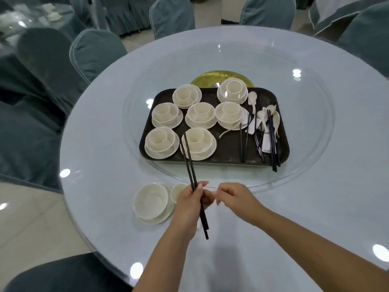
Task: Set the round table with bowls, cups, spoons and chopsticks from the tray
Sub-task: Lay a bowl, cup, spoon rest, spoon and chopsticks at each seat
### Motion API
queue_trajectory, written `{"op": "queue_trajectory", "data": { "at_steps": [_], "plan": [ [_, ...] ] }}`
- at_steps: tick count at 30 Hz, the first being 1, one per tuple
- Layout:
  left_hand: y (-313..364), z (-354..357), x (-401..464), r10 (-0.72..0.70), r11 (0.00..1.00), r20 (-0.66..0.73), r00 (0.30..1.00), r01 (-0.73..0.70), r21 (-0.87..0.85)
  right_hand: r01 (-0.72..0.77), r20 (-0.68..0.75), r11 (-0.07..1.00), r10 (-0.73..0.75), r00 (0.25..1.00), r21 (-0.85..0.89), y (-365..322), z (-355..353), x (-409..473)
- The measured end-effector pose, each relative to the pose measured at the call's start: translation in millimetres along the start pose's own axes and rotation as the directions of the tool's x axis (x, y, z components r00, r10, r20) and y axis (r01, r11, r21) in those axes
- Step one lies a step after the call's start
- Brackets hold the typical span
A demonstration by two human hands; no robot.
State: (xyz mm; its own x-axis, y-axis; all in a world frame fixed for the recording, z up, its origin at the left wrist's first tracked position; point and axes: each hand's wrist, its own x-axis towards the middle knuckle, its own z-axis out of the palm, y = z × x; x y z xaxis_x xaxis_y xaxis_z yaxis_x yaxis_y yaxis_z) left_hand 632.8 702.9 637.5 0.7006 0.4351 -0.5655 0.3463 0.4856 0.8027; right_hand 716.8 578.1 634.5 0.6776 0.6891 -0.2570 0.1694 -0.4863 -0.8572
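The table [315, 207] filled the shot, round and pale under glass, with covered chairs [94, 53] ringed about its rim from nine o'clock round to two. On it sat a glass turntable [305, 144], and dead centre on that lay the dark tray [227, 148], long side toward the person.

The tray's left half was packed with seven sets [201, 114], each a cup in a bowl on a saucer: two at twelve o'clock, three across the middle, two at the near edge. At three o'clock on the tray lay a jumble of white spoons [252, 100] and black sticks [273, 144], some poking out over the near rim.

Off the tray, at seven o'clock on the table near the edge, one place was down: a bowl [151, 200] on its saucer, and a cup [177, 191] just beside it to the right, partly hidden by the left hand.

And the left hand [187, 207] was wrapped firmly round a pair of chopsticks [190, 165], held mid-length, tips slanting up toward eleven o'clock over the tray's near edge, butt ends pointing back at the person. The right hand [233, 200] hovered just beside it at six o'clock, fingers curled; whether it pinched anything, I could not tell.
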Motion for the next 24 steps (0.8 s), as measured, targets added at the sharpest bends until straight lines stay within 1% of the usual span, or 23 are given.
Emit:
{"op": "queue_trajectory", "data": {
  "at_steps": [2, 3, 4, 6, 9, 15, 17, 20, 24],
  "plan": [
    [-4.4, -7.0, -6.6, 0.011, 0.996, 0.008, 1.000, -0.012, 0.092, -0.014, -0.136, 0.999, 0.019, 0.991, 0.039, -5.1, -1.0, 8.9],
    [-7.4, -9.9, -10.8, 0.001, 0.989, 0.030, 1.000, -0.005, 0.146, -0.041, -0.156, 0.997, 0.051, 0.987, 0.065, -9.7, 0.2, 13.5],
    [-10.0, -12.7, -14.7, -0.015, 0.982, 0.061, 0.998, 0.003, 0.189, -0.072, -0.136, 0.990, 0.088, 0.987, 0.121, -15.9, 2.7, 17.5],
    [-13.4, -15.0, -21.2, -0.052, 0.976, 0.123, 0.991, 0.025, 0.216, -0.124, -0.052, 0.964, 0.139, 0.989, 0.234, -25.5, 8.0, 23.4],
    [-12.2, -19.5, -27.5, -0.080, 0.971, 0.188, 0.979, 0.034, 0.235, -0.127, -0.017, 0.948, 0.137, 0.990, 0.291, -36.8, 16.2, 27.4],
    [-10.7, -34.0, -33.7, -0.109, 0.949, 0.258, 0.960, 0.023, 0.313, -0.186, 0.079, 0.911, 0.168, 0.983, 0.368, -42.7, 26.8, 23.9],
    [-14.4, -37.7, -34.9, -0.134, 0.950, 0.272, 0.953, 0.045, 0.310, -0.209, 0.113, 0.915, 0.181, 0.977, 0.345, -42.0, 27.9, 21.8],
    [-20.7, -40.1, -35.5, -0.170, 0.947, 0.265, 0.949, 0.083, 0.310, -0.220, 0.139, 0.940, 0.189, 0.972, 0.262, -39.0, 31.0, 20.9],
    [-28.7, -37.0, -34.0, -0.131, 0.923, 0.192, 0.973, 0.048, 0.382, -0.212, 0.139, 0.957, 0.186, 0.973, 0.200, -33.3, 37.1, 21.1]
  ]
}}
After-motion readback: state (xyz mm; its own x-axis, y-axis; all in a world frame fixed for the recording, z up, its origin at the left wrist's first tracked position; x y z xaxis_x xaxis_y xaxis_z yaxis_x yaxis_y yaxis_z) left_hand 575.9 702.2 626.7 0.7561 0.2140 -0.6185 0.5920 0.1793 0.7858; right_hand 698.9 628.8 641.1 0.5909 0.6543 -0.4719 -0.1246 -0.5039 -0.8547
